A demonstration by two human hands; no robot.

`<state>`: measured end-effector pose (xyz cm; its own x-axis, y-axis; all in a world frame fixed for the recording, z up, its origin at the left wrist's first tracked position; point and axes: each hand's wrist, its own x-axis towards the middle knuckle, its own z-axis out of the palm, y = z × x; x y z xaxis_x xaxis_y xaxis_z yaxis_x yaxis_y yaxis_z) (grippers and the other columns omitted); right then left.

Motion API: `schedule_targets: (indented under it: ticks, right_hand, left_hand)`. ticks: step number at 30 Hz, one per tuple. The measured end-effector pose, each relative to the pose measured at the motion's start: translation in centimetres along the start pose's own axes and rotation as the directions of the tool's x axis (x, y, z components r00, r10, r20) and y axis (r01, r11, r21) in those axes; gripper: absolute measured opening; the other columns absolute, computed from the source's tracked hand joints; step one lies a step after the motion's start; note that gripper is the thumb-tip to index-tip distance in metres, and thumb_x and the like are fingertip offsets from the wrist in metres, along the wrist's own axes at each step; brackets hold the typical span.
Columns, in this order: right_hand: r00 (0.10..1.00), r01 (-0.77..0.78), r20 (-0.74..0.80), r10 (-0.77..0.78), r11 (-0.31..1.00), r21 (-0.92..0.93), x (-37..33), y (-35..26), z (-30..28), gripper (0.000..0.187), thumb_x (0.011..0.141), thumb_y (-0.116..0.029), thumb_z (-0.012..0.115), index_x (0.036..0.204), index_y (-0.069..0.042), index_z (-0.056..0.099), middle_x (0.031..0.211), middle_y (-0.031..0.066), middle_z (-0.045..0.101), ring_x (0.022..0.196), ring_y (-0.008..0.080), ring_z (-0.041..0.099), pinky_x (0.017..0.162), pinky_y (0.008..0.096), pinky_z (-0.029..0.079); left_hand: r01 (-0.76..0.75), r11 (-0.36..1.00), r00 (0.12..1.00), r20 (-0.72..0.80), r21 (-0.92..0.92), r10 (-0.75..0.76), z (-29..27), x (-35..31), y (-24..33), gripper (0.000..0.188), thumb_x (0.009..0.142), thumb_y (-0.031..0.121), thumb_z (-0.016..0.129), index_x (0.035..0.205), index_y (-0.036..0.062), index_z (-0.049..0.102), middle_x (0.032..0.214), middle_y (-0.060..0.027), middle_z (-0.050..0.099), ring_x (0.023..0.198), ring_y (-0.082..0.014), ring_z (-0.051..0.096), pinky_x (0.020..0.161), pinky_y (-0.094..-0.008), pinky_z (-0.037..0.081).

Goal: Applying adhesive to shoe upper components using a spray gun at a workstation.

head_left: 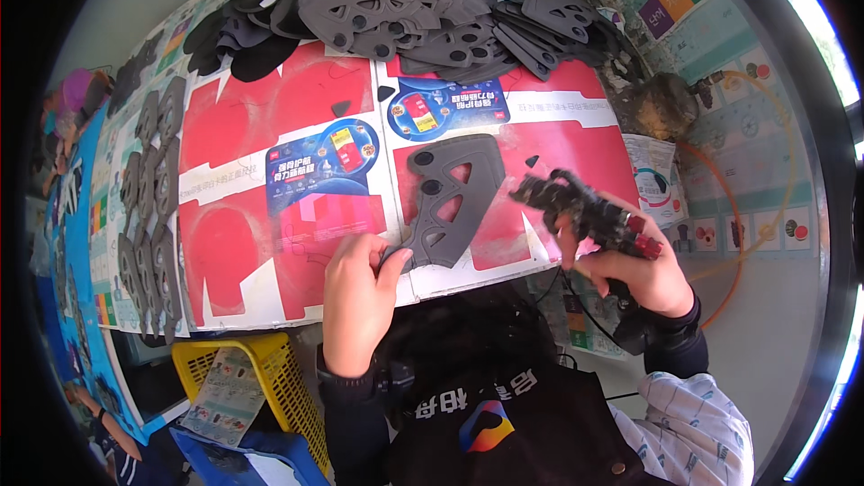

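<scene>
A flat dark grey cut-out piece [475,182] with rounded triangular holes and two dark round spots lies on the red and white printed board. Its near left corner is pinched between the thumb and fingers of my left hand [358,292]. To the right of the piece, my right hand [641,263] is wrapped around a black spray gun [576,207] with red knobs at its rear. The gun is held above the board, its front pointing left toward the grey piece without touching it. Small dark scraps [532,161] lie on the board nearby.
Heaped grey cut-outs [396,9] and black curved pieces line the far edge. More grey pieces [162,189] overlap in a column at the left. Below stands a yellow basket [292,387]. An orange hose [733,243] loops at the right. Another person's arm [99,409] shows lower left.
</scene>
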<state>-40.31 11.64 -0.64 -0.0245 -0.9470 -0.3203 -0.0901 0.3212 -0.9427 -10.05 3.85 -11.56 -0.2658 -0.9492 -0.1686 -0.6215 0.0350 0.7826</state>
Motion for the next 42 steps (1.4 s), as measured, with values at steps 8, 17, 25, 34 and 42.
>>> schedule_targets:
  ticks: [8, 17, 25, 34, 42]
  right_hand:
    - [0.888, -0.29, 0.333, 0.318, 0.948, -0.132, 1.6, -1.7, 2.8, 0.04, 0.09, 0.001, 0.062, 0.13, -0.001, 0.059, 0.105, 0.0037, 0.074, 0.082, 0.0073, 0.063, 0.059, 0.0224, 0.049]
    - [0.815, -0.387, 0.335, 0.472, 0.875, -0.292, 3.5, -0.8, 6.2, 0.041, 0.087, 0.004, 0.063, 0.128, -0.002, 0.06, 0.103, 0.0047, 0.072, 0.087, 0.0097, 0.067, 0.056, 0.0221, 0.047]
    - [0.828, -0.364, 0.311, 0.467, 0.869, -0.336, 3.4, -0.4, 7.9, 0.056, 0.096, 0.0, 0.068, 0.149, 0.003, 0.049, 0.11, 0.0072, 0.073, 0.087, 0.0105, 0.066, 0.076, 0.0278, 0.054]
    - [0.818, -0.404, 0.303, 0.489, 0.863, -0.304, 3.5, -0.3, 8.6, 0.059, 0.097, 0.003, 0.066, 0.152, 0.008, 0.043, 0.112, 0.0099, 0.07, 0.097, 0.0134, 0.066, 0.086, 0.0301, 0.055]
    - [0.821, -0.383, 0.326, 0.469, 0.875, -0.294, 3.8, -0.3, 7.8, 0.051, 0.096, 0.0, 0.066, 0.144, 0.007, 0.051, 0.109, 0.0081, 0.07, 0.096, 0.0123, 0.065, 0.086, 0.0288, 0.054]
  left_hand:
    - [-0.207, 0.908, 0.936, -0.197, 0.365, 0.293, -0.3, -2.3, -1.4, 0.014, 0.1, 0.015, 0.067, 0.093, 0.0041, 0.061, 0.085, -0.0117, 0.064, 0.085, -0.0331, 0.06, 0.083, -0.0441, 0.041]
    - [-0.261, 0.907, 0.858, -0.351, 0.331, 0.375, 2.5, -1.7, -3.7, 0.011, 0.096, 0.009, 0.072, 0.093, 0.0048, 0.062, 0.079, -0.0093, 0.062, 0.076, -0.0291, 0.056, 0.079, -0.0423, 0.039]
    - [-0.356, 0.891, 0.804, -0.393, 0.282, 0.446, 2.4, -1.1, -4.4, 0.015, 0.088, 0.008, 0.078, 0.093, 0.008, 0.064, 0.081, -0.0036, 0.065, 0.073, -0.0256, 0.055, 0.078, -0.0411, 0.038]
    - [-0.352, 0.891, 0.809, -0.384, 0.288, 0.444, 2.4, -1.1, -4.5, 0.015, 0.087, 0.008, 0.079, 0.092, 0.0083, 0.065, 0.08, -0.0034, 0.065, 0.074, -0.0253, 0.056, 0.078, -0.0407, 0.038]
    - [-0.351, 0.892, 0.805, -0.396, 0.284, 0.442, 2.6, -1.0, -4.3, 0.014, 0.087, 0.008, 0.079, 0.092, 0.0083, 0.065, 0.081, -0.0038, 0.066, 0.074, -0.0257, 0.056, 0.078, -0.0406, 0.039]
